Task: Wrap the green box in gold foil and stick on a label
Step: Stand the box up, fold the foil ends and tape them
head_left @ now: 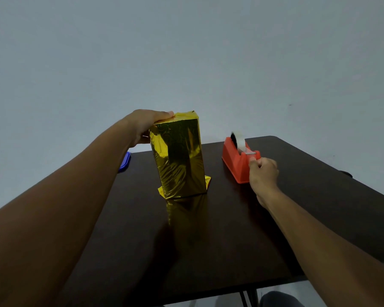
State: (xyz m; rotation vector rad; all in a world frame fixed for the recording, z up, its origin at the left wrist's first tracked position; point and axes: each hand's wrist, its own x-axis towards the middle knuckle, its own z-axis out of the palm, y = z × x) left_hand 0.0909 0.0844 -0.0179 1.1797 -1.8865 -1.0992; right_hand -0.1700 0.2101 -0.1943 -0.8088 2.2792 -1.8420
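**Foil on, tape next: box stands wrapped as a hand reaches for the dispenser**

A person steadies the box, already covered in gold foil, upright near the middle of a dark tabletop. The left hand grips its top left edge, thumb lying along the upper rim and fingers hidden behind the far side. Well apart on the right, the right hand pinches at the cutter end of a red tape dispenser, apparently taking hold of the tape's free end.

The box looks light and stiff enough to tip easily, being tall on a narrow base, so a hold high on the top edge, pressing down, seems the safest. The foil is thin, slick and creases readily; loose flaps splay out at the bottom corners, unsecured, and a firm squeeze would likely dent it.

Much stays unclear. No green shows anywhere through the wrap. The tape strip itself is too pale to make out, and the roll is blurred. No label is in sight. A blue object peeks from behind the left forearm, mostly covered. The box's back and underside cannot be seen.
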